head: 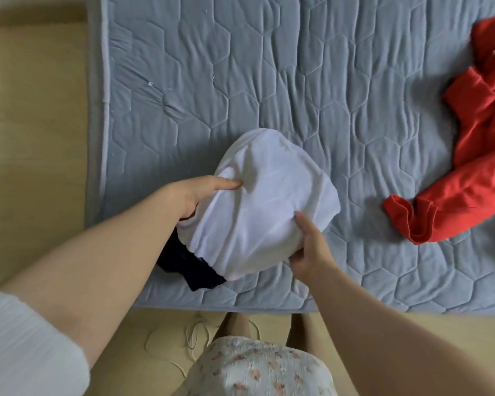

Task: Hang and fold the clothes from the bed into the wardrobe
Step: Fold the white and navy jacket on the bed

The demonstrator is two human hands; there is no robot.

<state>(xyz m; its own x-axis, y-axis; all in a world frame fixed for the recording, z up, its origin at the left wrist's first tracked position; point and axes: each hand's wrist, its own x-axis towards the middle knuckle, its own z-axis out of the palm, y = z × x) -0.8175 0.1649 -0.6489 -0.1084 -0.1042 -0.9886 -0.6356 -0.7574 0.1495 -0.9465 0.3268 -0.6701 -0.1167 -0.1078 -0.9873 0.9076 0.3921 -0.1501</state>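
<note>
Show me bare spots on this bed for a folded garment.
Widest: bare quilt beyond the white garment, from the left edge to the red garment. A narrower strip runs between those two. Crowded at the near edge: left hand and right hand hold the white garment over a dark garment.

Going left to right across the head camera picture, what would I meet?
Tan floor → bed cover's left edge → white garment, gripped by both hands → red garment.
</note>
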